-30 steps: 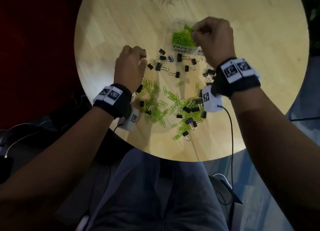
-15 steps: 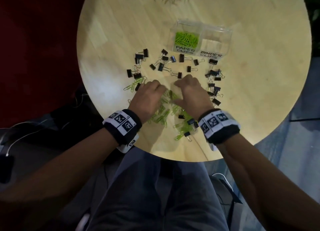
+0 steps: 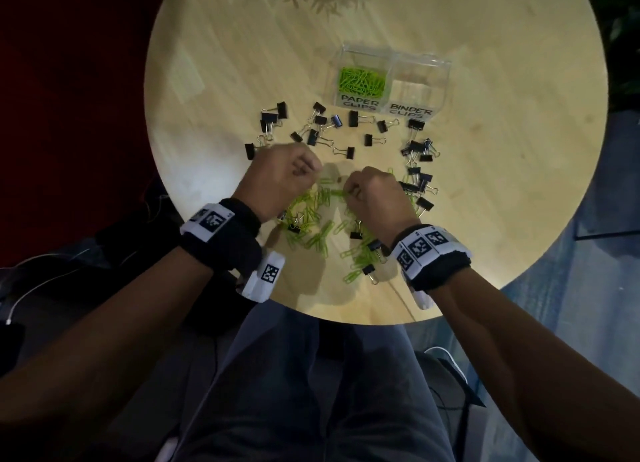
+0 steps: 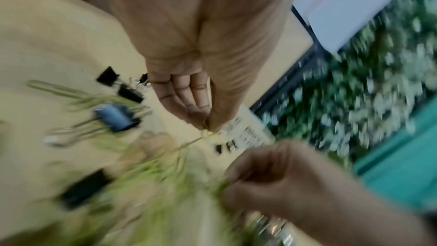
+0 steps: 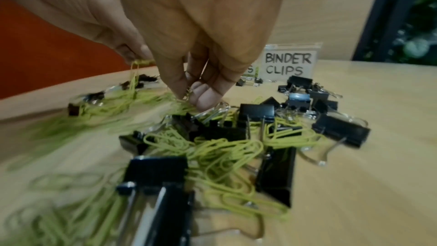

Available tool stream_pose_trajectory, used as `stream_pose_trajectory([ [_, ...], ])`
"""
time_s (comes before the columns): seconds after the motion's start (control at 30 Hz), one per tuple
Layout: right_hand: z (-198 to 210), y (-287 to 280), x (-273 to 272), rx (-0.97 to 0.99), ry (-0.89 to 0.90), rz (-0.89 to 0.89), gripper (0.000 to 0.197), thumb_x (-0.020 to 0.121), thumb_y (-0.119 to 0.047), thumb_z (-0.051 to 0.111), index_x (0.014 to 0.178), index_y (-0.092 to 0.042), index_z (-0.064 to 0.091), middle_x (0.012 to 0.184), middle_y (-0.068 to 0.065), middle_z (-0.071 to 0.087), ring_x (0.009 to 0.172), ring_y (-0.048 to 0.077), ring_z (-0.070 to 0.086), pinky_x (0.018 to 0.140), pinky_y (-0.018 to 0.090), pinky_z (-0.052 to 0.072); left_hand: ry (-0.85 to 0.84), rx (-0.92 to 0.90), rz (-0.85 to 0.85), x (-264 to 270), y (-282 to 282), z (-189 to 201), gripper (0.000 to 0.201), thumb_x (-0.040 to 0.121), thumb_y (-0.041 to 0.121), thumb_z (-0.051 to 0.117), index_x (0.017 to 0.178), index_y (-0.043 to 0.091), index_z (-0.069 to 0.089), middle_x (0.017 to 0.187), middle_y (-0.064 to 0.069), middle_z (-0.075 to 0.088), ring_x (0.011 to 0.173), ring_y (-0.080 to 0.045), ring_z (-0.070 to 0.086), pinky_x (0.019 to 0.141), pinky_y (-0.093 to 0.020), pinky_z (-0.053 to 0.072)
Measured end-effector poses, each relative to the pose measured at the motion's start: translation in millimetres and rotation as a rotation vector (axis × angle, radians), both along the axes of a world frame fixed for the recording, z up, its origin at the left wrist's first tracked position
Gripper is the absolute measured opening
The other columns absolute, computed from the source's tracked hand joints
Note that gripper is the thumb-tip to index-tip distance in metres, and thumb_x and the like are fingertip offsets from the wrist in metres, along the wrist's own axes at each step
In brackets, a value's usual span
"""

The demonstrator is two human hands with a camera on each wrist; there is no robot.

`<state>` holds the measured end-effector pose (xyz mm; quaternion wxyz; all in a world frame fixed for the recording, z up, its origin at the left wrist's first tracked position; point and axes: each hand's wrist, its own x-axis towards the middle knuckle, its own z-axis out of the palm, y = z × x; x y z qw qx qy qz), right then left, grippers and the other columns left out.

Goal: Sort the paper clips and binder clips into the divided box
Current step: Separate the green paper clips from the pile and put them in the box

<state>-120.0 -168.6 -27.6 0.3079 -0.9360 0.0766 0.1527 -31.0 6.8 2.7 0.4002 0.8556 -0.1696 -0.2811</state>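
— Wire, thin and green, is pinched in both hands. Paper clips (image 3: 313,215) are nipped between thumb and fingertips of the left hand (image 3: 282,181), one dangling below the pinch; more are held by the curled fingers of the right hand (image 3: 372,194).

— What is seen around the grips?

— Beneath both, looped green clips are heaped on the pale wooden table (image 3: 485,201), tangled with black binder clips (image 3: 417,179) with folded bodies and shiny wire handles. Beyond the hands stands the clear box (image 3: 440,80): green clips in the compartment marked PAPER CLIPS, bare floor in the one marked BINDER CLIPS.

— And against half a second before?

— Both hands were laid flat on the heap then; now they are raised and closed on clips. The box is unmoved.
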Motion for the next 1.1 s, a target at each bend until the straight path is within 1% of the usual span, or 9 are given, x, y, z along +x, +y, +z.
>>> stream_pose_trajectory([
  [0.13, 5, -8, -2, 0.165, -0.025, -0.170, 0.006, 0.082, -0.005, 0.067, 0.082, -0.011, 0.069, 0.078, 0.000, 0.064, 0.068, 0.010, 0.057, 0.067, 0.024, 0.052, -0.021, -0.139, 0.087, 28, -34, 28, 0.010, 0.082, 0.012, 0.069, 0.092, 0.013, 0.073, 0.077, 0.008, 0.069, 0.065, 0.003, 0.059, 0.064, -0.013, 0.049],
  [0.27, 17, -15, 4, 0.237, -0.068, -0.331, 0.005, 0.082, -0.009, 0.067, 0.083, -0.014, 0.069, 0.075, -0.007, 0.063, 0.064, -0.003, 0.055, 0.062, 0.005, 0.042, -0.138, -0.157, 0.157, 64, -82, 36, 0.011, 0.081, 0.010, 0.066, 0.089, 0.014, 0.073, 0.073, 0.011, 0.065, 0.060, 0.005, 0.057, 0.064, -0.014, 0.053],
  [0.47, 47, -37, 50, 0.207, -0.240, -0.497, 0.011, 0.081, -0.012, 0.063, 0.087, -0.015, 0.072, 0.079, -0.004, 0.070, 0.071, 0.005, 0.063, 0.065, 0.009, 0.049, -0.168, -0.050, 0.137, 75, -99, 27, 0.025, 0.088, 0.007, 0.059, 0.108, 0.014, 0.071, 0.101, 0.003, 0.070, 0.090, -0.005, 0.064, 0.089, -0.020, 0.052],
  [0.53, 53, -48, 73, 0.158, -0.283, -0.526, 0.013, 0.081, -0.013, 0.061, 0.086, -0.015, 0.072, 0.078, -0.006, 0.070, 0.071, 0.004, 0.063, 0.062, 0.004, 0.045, -0.232, -0.015, 0.095, 64, -84, 27, 0.028, 0.091, 0.007, 0.055, 0.114, 0.016, 0.069, 0.110, 0.003, 0.070, 0.095, -0.004, 0.063, 0.090, -0.014, 0.047],
  [0.6, 55, -55, 95, 0.106, -0.294, -0.527, 0.014, 0.081, -0.012, 0.059, 0.085, -0.014, 0.072, 0.077, -0.006, 0.068, 0.071, 0.004, 0.061, 0.059, 0.001, 0.040, -0.244, 0.004, 0.079, 49, -61, 26, 0.025, 0.092, 0.007, 0.053, 0.108, 0.017, 0.070, 0.106, 0.004, 0.071, 0.090, -0.004, 0.063, 0.086, -0.016, 0.049],
  [0.7, 47, -55, 118, 0.030, -0.215, -0.433, 0.016, 0.082, -0.011, 0.058, 0.088, -0.012, 0.072, 0.086, 0.002, 0.070, 0.082, 0.013, 0.064, 0.068, 0.012, 0.044, -0.171, 0.095, 0.067, 25, -18, 14, 0.016, 0.091, 0.008, 0.057, 0.095, 0.017, 0.070, 0.094, 0.002, 0.071, 0.081, -0.009, 0.062, 0.080, -0.026, 0.053],
  [0.8, 43, -50, 116, -0.037, -0.182, -0.339, 0.025, 0.085, -0.016, 0.063, 0.110, -0.013, 0.067, 0.111, 0.008, 0.063, 0.099, 0.020, 0.062, 0.086, 0.027, 0.050, -0.096, 0.184, 0.041, -1, 14, 3, 0.009, 0.085, 0.008, 0.059, 0.087, 0.014, 0.066, 0.086, 0.000, 0.066, 0.079, -0.017, 0.062, 0.073, -0.039, 0.055],
  [0.93, 30, 7, 75, 0.017, -0.208, -0.132, 0.027, 0.091, -0.017, 0.062, 0.118, -0.015, 0.062, 0.118, 0.008, 0.055, 0.089, 0.014, 0.058, 0.083, 0.027, 0.052, -0.072, 0.321, -0.041, -36, 45, -10, 0.008, 0.083, 0.022, 0.064, 0.087, 0.016, 0.060, 0.092, 0.000, 0.056, 0.082, -0.020, 0.056, 0.066, -0.034, 0.046],
  [1.1, -5, 44, 12, -0.017, -0.052, 0.202, 0.038, 0.085, -0.009, 0.063, 0.123, -0.014, 0.060, 0.119, 0.009, 0.051, 0.110, 0.028, 0.051, 0.092, 0.042, 0.050, -0.077, 0.331, -0.102, -56, 48, -25, 0.021, 0.081, 0.010, 0.071, 0.098, 0.014, 0.059, 0.097, -0.005, 0.050, 0.086, -0.026, 0.055, 0.066, -0.034, 0.046],
])
